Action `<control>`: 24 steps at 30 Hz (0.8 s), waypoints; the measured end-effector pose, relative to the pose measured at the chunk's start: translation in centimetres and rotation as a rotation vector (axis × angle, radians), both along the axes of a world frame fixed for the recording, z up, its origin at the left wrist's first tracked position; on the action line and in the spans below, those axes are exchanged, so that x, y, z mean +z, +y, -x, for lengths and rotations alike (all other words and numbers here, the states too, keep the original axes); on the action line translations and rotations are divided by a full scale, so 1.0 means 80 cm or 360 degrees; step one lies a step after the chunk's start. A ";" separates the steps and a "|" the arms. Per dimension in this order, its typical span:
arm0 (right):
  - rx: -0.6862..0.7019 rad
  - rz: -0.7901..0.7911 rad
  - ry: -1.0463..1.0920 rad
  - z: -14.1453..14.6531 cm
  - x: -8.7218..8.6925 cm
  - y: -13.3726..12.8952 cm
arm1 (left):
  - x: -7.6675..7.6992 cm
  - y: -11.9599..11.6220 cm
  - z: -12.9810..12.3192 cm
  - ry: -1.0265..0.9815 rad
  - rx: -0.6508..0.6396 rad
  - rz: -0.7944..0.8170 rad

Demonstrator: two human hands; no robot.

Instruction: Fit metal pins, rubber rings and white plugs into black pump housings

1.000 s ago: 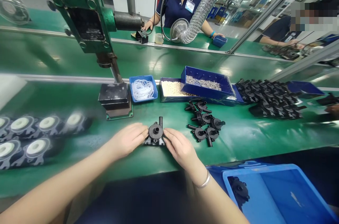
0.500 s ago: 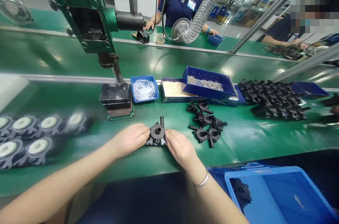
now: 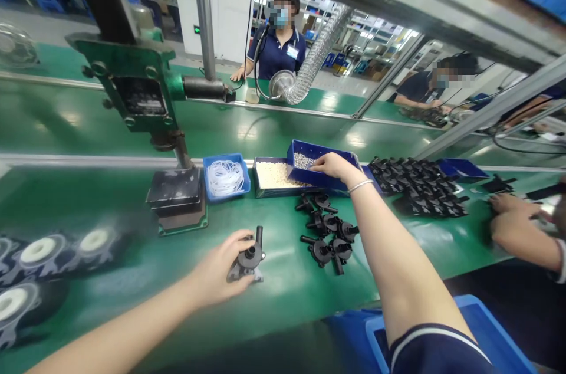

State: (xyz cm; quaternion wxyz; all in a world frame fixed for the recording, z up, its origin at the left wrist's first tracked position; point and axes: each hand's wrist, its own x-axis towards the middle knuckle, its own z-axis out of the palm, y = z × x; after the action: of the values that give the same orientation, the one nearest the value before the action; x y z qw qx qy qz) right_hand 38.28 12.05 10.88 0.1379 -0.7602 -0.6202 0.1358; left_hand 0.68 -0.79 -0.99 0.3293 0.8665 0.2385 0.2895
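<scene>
Left hand (image 3: 216, 271) has fingers (image 3: 239, 237) round housing (image 3: 251, 255), front-left of screw bin (image 3: 306, 176); right hand (image 3: 335, 166) in bin, can't tell if grasping screws (image 3: 301, 160); loose housings (image 3: 320, 251) in front.

Bare left hand (image 3: 223, 271) curled in a C-shaped grasp; left forearm (image 3: 145, 318) extends toward 2 o'clock. Bare right hand (image 3: 335, 166) bunched, directed to 9 o'clock; right forearm (image 3: 393, 244) toward 11.
</scene>
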 end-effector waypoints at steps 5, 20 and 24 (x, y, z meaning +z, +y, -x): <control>0.0094 0.0090 0.0154 -0.005 -0.022 0.015 | -0.023 -0.002 -0.004 -0.0071 0.0033 0.0048; -0.0004 -0.0157 0.0818 -0.016 -0.030 0.014 | 0.004 -0.010 -0.013 0.0124 0.0006 0.0030; -0.0142 -0.0294 0.1049 -0.020 -0.031 0.015 | -0.004 -0.010 -0.011 0.0063 0.0018 -0.0040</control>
State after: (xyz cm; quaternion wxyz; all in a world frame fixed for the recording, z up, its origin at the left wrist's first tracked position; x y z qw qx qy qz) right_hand 39.88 13.22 8.40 0.4049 -0.6861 -0.5180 0.3114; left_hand 1.59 -1.61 -1.32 0.3119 0.8748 0.2463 0.2773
